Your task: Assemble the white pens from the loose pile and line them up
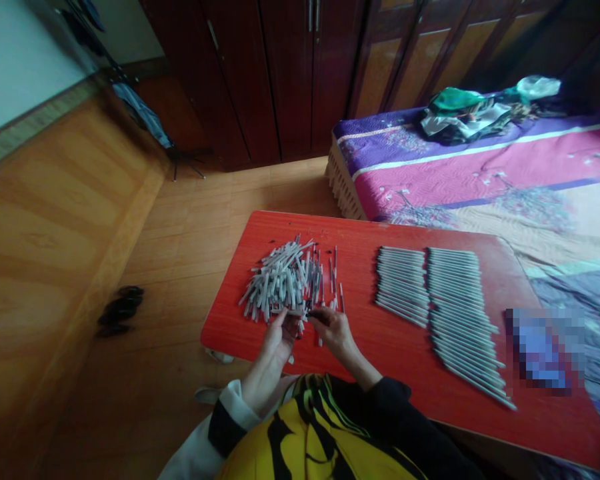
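Observation:
A loose heap of pale grey pen-like tubes (280, 283) lies on the red table (360, 267), with dark slim tubes (317, 277) at its right side. My left hand (280, 337) is at the heap's near edge, its fingers pinching what looks like a pale tube (290, 312). Close beside it, my right hand (333, 331) pinches a dark slim piece (317, 315) between its fingertips. Farther right, two neat blocks of parallel tubes (403, 287) (463, 320) lie side by side. Both hands hide the heap's nearest part.
The table's left and far edges drop to a wooden floor, with dark slippers (120, 310) on it. A bed with a pink and purple quilt (445, 177) lies beyond the table. A pixelated blurred object (545, 347) sits at the table's right edge. A dark wardrobe (260, 80) stands behind.

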A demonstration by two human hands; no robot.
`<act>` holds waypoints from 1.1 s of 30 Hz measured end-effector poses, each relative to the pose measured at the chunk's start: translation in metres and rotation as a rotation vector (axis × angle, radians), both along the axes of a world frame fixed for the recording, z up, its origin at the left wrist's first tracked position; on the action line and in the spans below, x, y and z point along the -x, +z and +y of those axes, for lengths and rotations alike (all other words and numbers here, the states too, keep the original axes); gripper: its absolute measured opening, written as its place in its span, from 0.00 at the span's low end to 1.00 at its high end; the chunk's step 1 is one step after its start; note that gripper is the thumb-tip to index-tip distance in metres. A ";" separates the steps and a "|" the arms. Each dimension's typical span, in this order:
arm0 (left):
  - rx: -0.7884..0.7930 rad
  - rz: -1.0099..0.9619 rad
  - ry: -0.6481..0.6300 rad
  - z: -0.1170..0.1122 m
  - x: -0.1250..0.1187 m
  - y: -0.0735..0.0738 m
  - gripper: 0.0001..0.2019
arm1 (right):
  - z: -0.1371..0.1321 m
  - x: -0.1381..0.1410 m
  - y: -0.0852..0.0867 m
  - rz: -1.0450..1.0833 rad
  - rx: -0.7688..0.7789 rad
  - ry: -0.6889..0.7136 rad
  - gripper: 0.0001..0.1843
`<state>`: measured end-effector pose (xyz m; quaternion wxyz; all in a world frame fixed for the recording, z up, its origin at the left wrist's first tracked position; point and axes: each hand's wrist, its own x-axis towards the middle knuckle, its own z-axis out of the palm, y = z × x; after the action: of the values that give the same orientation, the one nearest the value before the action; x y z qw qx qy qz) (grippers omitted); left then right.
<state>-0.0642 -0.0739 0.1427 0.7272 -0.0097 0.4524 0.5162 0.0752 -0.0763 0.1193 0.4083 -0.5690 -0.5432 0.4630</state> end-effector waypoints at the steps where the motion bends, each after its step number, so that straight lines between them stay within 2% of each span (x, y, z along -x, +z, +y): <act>1: 0.008 -0.022 0.008 0.001 0.000 -0.001 0.04 | 0.000 -0.001 0.001 -0.008 -0.003 -0.001 0.10; 9: -0.014 -0.036 0.020 0.000 0.000 -0.010 0.03 | 0.001 -0.003 0.013 -0.063 -0.008 -0.003 0.09; 23: -0.024 0.105 0.030 -0.002 -0.005 0.002 0.05 | -0.001 -0.004 0.016 -0.161 -0.014 0.027 0.09; 29: -0.146 0.269 0.045 -0.002 -0.007 0.002 0.11 | -0.001 -0.003 0.021 -0.424 -0.039 0.093 0.08; 33: -0.130 0.355 0.086 -0.002 -0.008 0.002 0.15 | -0.002 -0.003 0.024 -0.569 -0.078 0.134 0.07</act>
<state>-0.0559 -0.0756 0.1449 0.6122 0.1091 0.5385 0.5686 0.0777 -0.0784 0.1437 0.2295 -0.6226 -0.6897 0.2897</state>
